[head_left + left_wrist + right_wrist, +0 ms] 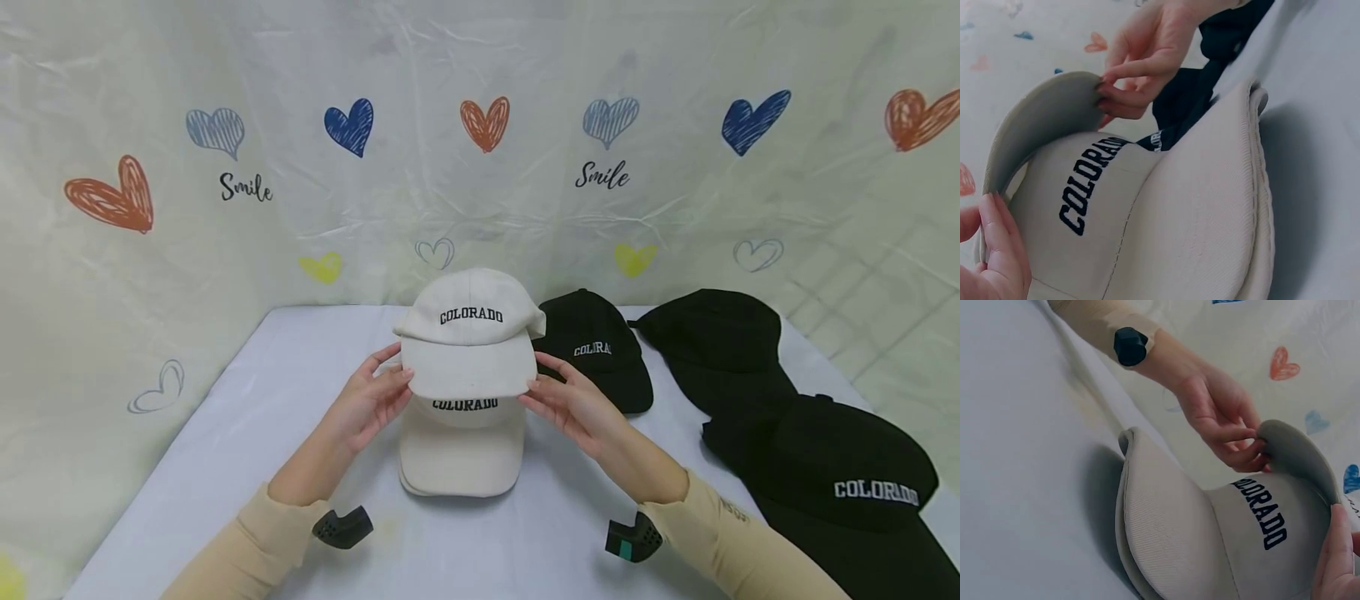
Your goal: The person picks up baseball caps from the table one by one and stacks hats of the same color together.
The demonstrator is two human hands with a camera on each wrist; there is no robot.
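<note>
A white cap (470,367) lettered COLORADO is held by its brim between both hands in the head view. My left hand (372,398) pinches the brim's left edge, thumb on top. On the opposite edge, my right hand (573,404) pinches it the same way. Directly below sit stacked white caps (461,458), at least two brims showing one over the other; the held cap hides most of their crowns. In the left wrist view the held brim (1054,112) is raised above the lettered crown of the stack (1197,206). Whether the caps touch is unclear.
Right of the stack lies a black cap (592,346), partly behind the white one. Farther right are another black cap (712,342) and a nearer black cap (832,467) at the table's right side. A white cloth (300,350) covers the table; a heart-printed curtain (525,217) hangs behind.
</note>
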